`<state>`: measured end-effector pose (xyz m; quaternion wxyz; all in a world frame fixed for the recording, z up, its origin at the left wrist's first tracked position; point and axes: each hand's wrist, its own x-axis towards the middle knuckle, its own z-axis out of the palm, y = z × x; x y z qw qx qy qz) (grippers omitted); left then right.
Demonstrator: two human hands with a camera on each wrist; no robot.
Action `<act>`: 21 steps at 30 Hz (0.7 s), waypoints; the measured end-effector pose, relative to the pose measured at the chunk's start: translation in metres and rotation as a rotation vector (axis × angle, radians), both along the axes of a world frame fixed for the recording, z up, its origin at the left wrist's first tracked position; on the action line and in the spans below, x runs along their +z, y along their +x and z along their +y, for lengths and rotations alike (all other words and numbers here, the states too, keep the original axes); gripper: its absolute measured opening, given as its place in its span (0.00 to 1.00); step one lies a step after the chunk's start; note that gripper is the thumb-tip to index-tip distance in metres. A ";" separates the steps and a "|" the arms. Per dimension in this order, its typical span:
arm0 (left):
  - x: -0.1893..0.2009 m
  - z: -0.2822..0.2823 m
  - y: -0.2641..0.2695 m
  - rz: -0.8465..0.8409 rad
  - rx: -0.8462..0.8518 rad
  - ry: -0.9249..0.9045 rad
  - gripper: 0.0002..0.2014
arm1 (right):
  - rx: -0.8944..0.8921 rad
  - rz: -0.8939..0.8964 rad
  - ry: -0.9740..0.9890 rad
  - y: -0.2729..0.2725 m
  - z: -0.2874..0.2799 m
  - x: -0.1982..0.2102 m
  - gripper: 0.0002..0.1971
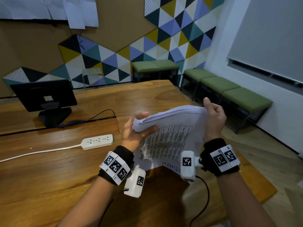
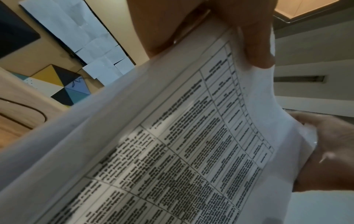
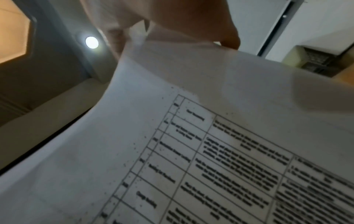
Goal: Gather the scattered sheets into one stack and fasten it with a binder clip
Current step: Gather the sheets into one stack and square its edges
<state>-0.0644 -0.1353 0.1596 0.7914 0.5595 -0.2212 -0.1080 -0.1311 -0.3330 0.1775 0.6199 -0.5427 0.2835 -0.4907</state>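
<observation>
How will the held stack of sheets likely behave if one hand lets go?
The stack of sheets looks floppy: it arches between the left hand and the right hand. Its far edges fan apart unfastened, so released sheets would probably droop and slide out of line. No binder clip shows, so expect no help there.

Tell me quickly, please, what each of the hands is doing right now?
Left hand: grips the far left corner of the stack of sheets, thumb on its printed face.
Right hand: pinches the stack's far right corner.
</observation>
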 end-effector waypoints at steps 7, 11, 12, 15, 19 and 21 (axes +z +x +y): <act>-0.005 0.002 0.009 0.099 0.025 -0.001 0.28 | 0.174 -0.017 -0.084 -0.011 -0.001 -0.009 0.31; -0.012 0.001 0.011 0.156 0.067 -0.094 0.42 | 0.434 0.042 -0.238 -0.028 0.001 -0.040 0.54; -0.012 0.002 0.008 0.155 0.046 -0.101 0.42 | 0.449 0.079 -0.231 -0.031 0.001 -0.048 0.55; -0.016 0.012 0.006 0.130 -0.058 -0.008 0.32 | 0.486 0.168 -0.164 -0.038 -0.007 -0.068 0.33; -0.016 0.008 0.003 0.165 -0.086 0.116 0.16 | 0.509 0.256 -0.059 -0.030 0.001 -0.083 0.23; -0.012 -0.001 -0.003 0.203 -0.020 0.091 0.12 | 0.447 0.212 -0.016 -0.020 0.010 -0.084 0.32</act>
